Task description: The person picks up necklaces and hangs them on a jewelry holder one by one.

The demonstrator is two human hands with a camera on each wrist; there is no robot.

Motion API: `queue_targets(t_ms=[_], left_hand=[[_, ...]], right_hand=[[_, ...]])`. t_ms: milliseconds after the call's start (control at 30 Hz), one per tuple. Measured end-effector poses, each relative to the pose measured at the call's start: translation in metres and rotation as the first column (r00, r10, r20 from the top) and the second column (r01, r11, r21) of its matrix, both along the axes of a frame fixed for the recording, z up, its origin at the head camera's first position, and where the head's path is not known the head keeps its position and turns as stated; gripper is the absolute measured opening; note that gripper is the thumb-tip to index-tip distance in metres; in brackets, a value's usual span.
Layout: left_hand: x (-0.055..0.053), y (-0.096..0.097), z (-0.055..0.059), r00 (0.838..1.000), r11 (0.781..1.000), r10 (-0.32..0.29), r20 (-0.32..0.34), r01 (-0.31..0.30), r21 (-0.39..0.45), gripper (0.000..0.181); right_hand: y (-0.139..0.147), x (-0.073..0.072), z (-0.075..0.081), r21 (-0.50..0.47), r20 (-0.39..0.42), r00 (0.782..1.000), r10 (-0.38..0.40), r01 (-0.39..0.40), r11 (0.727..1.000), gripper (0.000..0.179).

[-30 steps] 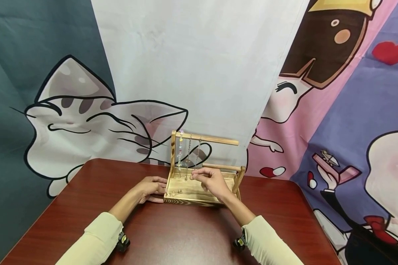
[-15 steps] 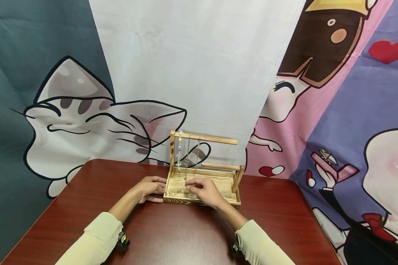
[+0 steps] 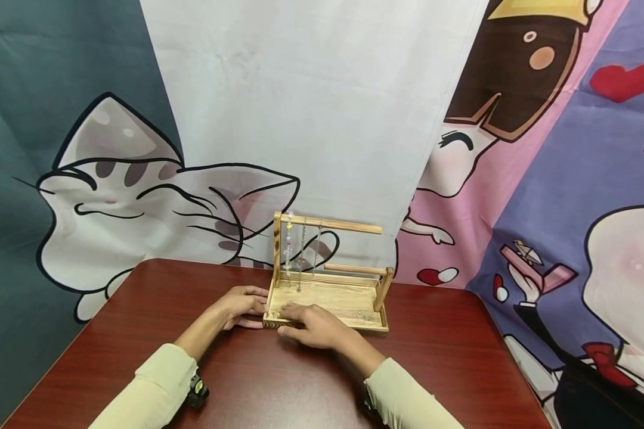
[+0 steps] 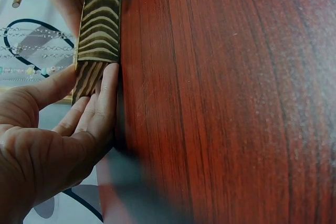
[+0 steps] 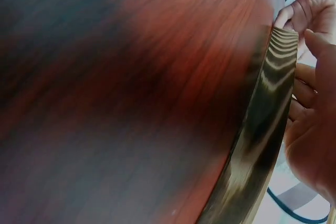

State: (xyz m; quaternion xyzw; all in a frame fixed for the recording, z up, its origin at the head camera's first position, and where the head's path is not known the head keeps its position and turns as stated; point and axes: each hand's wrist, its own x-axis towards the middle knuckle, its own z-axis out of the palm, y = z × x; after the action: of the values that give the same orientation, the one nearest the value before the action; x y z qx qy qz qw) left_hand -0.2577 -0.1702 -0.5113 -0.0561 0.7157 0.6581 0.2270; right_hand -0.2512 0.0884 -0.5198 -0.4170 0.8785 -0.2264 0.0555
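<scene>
A wooden jewelry stand with a shallow tray sits on the table. My left hand grips the tray's left end; the left wrist view shows thumb at the rim and fingers along the end wall. My right hand reaches over the front wall, fingers inside the tray near small shiny jewelry, thumb spread outside. Its fingertips are partly hidden, and I cannot tell whether they touch a piece. From the upper rod hang a beaded strand and two chains.
A lower rod joins a short post at the stand's right. Small jewelry lies in the tray's right front corner. The red-brown table ends at a printed cloth backdrop.
My right hand has come down from beside the hanging chains, moving left and toward me to the tray's front left, its fingers spreading from a pinch. The left hand stays at the tray's end.
</scene>
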Motion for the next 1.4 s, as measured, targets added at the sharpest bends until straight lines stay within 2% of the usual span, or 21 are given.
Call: queue_targets(t_ms=[200,400,567,933,1100,1400], left_hand=[[0.0,0.0,0.0,1.0,1.0,-0.002,0.0,0.002,0.005,0.064],[0.0,0.0,0.0,1.0,1.0,0.002,0.001,-0.002,0.006,0.064],[0.0,0.0,0.0,1.0,1.0,0.004,-0.003,-0.004,0.006,0.064],[0.002,0.002,-0.001,1.0,1.0,0.008,-0.007,-0.008,0.003,0.063],[0.002,0.001,-0.002,1.0,1.0,0.012,-0.007,-0.012,0.006,0.062],[0.002,0.002,-0.002,1.0,1.0,0.012,-0.012,-0.012,0.004,0.062]], right_hand=[[-0.012,-0.002,0.0,0.072,0.0,1.0,0.029,-0.029,0.997,0.061],[-0.019,-0.009,0.002,0.111,0.035,0.999,-0.003,-0.001,0.994,0.058],[-0.023,-0.013,0.004,0.167,0.032,0.999,-0.028,0.022,0.986,0.059],[-0.02,-0.01,0.008,0.335,-0.017,0.995,-0.099,0.099,0.937,0.073],[-0.019,-0.009,0.007,0.346,-0.049,0.995,-0.083,0.095,0.933,0.078],[-0.007,-0.01,0.006,0.343,-0.053,0.995,-0.088,0.101,0.934,0.085]])
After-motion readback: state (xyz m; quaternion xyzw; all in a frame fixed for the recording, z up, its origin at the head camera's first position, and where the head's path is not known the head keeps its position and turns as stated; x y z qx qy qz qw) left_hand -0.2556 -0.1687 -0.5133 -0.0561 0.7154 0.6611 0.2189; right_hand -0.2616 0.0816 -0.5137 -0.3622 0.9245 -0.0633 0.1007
